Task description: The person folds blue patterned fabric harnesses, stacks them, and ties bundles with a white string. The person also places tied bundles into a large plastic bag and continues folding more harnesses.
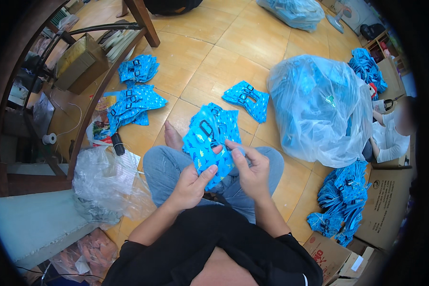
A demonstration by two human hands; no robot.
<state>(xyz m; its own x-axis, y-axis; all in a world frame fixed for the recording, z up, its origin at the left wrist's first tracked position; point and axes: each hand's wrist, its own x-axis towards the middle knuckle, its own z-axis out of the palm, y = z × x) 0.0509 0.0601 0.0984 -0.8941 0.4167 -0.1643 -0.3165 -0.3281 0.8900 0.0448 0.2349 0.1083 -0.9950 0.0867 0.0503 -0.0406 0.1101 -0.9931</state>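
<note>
Held in front of my lap is a blue printed cloth piece (201, 138) with small yellow and dark figures and a black buckle-like part near its top. My left hand (191, 186) grips its lower left edge, thumb on top. On its right side, my right hand (251, 170) pinches it between thumb and fingers. Similar blue pieces (231, 119) show just behind it; whether they are held too, I cannot tell. Beyond, on the floor, lies a small blue bunch (258, 106) with black parts.
More blue stacks (137, 102) lie at left by a wooden frame (100, 83). At right are a big clear bag (314, 112) of blue pieces, a blue heap (341, 200) and cardboard boxes (383, 205). Another person (391, 138) sits far right. Crumpled plastic (107, 178) lies near my left knee.
</note>
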